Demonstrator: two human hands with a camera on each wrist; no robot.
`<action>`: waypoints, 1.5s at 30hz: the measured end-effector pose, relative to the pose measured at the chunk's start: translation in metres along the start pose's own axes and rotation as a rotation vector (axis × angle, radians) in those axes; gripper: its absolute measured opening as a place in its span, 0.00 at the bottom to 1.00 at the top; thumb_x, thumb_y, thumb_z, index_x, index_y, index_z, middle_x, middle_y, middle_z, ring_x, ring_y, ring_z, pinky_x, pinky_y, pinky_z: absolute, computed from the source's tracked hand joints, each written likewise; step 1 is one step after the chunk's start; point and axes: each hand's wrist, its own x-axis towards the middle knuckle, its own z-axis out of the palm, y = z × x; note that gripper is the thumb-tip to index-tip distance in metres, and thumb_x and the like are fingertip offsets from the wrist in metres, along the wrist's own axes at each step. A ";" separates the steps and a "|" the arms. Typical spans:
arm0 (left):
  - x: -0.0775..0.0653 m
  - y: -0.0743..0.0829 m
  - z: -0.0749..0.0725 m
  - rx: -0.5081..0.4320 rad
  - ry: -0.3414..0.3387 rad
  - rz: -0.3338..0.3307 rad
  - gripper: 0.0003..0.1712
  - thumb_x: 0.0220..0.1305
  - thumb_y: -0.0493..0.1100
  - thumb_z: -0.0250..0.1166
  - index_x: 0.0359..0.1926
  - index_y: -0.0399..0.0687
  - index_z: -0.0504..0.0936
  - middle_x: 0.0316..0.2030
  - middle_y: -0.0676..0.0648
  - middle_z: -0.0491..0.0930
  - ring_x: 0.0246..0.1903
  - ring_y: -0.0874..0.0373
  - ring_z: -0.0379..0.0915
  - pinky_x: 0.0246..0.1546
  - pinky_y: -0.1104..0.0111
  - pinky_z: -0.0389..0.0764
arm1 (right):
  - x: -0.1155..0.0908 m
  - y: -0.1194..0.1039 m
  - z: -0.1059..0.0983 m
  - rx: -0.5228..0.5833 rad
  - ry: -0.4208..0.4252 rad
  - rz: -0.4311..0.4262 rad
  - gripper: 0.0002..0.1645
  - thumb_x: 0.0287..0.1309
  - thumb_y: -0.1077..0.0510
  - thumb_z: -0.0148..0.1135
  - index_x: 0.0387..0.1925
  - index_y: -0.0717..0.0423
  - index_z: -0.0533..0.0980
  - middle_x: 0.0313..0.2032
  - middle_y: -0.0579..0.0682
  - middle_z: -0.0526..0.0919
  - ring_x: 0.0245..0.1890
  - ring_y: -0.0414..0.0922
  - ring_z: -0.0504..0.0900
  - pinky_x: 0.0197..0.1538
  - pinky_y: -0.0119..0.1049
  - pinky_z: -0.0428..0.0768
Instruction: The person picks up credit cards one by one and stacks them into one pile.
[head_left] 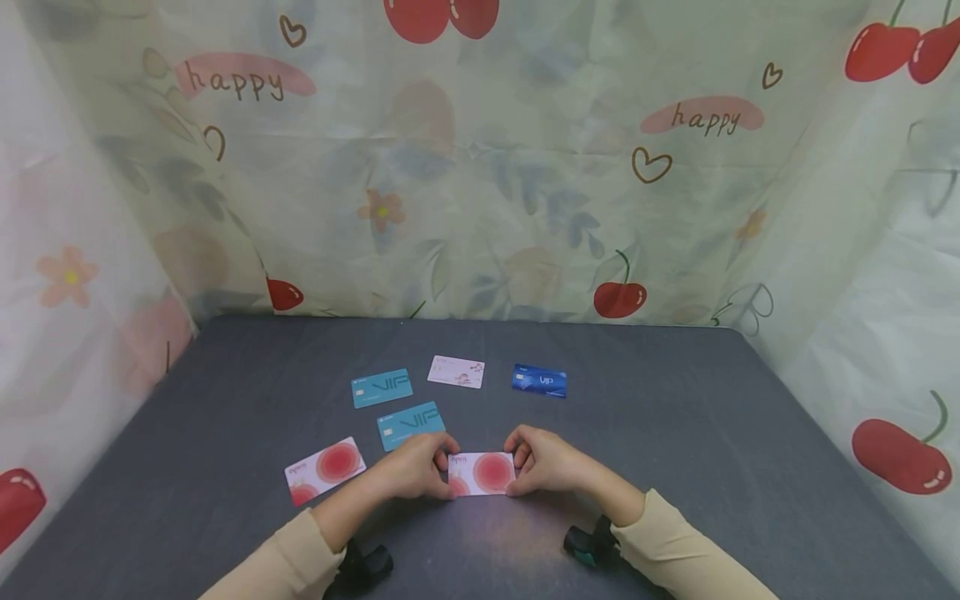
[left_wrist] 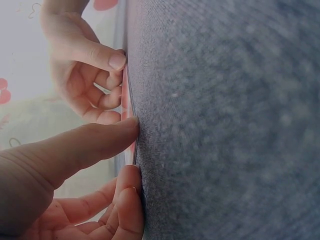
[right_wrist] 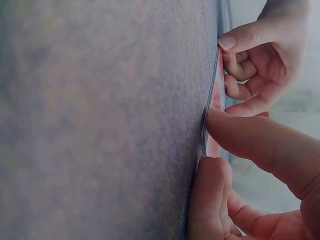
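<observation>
A pink-and-white card [head_left: 482, 474] with red circles lies flat at the tabletop between my two hands. My left hand [head_left: 414, 468] pinches its left end between thumb and curled fingers. At the opposite end, my right hand [head_left: 550, 461] grips it the same way. Seen nearly edge-on in the left wrist view, the card [left_wrist: 131, 142] shows a doubled dark rim line; whether another card lies beneath cannot be told. A matching pink card [head_left: 326, 471] rests left of my left hand. Just behind that hand is a teal VIP card [head_left: 408, 423], its lower right corner hidden.
Farther back lie another teal VIP card [head_left: 382, 388], a pale pink card [head_left: 456, 372] and a blue VIP card [head_left: 540, 381]. All rest on a dark grey tabletop [head_left: 675, 417]. Patterned curtains [head_left: 480, 208] enclose its back and sides.
</observation>
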 end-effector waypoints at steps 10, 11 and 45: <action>0.000 -0.001 0.001 -0.009 -0.010 -0.007 0.27 0.41 0.36 0.74 0.46 0.35 0.76 0.27 0.48 0.73 0.26 0.59 0.67 0.25 0.72 0.69 | 0.000 0.001 0.000 0.000 -0.006 -0.008 0.27 0.39 0.63 0.74 0.42 0.63 0.70 0.29 0.52 0.73 0.25 0.40 0.73 0.29 0.27 0.72; 0.000 -0.001 0.000 -0.010 -0.012 -0.006 0.27 0.41 0.36 0.74 0.46 0.35 0.76 0.27 0.47 0.73 0.26 0.59 0.67 0.24 0.72 0.69 | 0.000 0.001 0.000 0.001 -0.008 -0.008 0.27 0.39 0.63 0.73 0.42 0.64 0.70 0.29 0.52 0.72 0.25 0.40 0.73 0.29 0.27 0.72; 0.031 0.014 -0.028 -0.022 0.040 -0.033 0.30 0.44 0.38 0.74 0.51 0.37 0.74 0.34 0.43 0.78 0.25 0.59 0.71 0.28 0.71 0.72 | 0.007 0.008 -0.034 0.048 0.075 0.058 0.29 0.42 0.61 0.72 0.45 0.64 0.68 0.28 0.51 0.74 0.21 0.39 0.75 0.29 0.32 0.77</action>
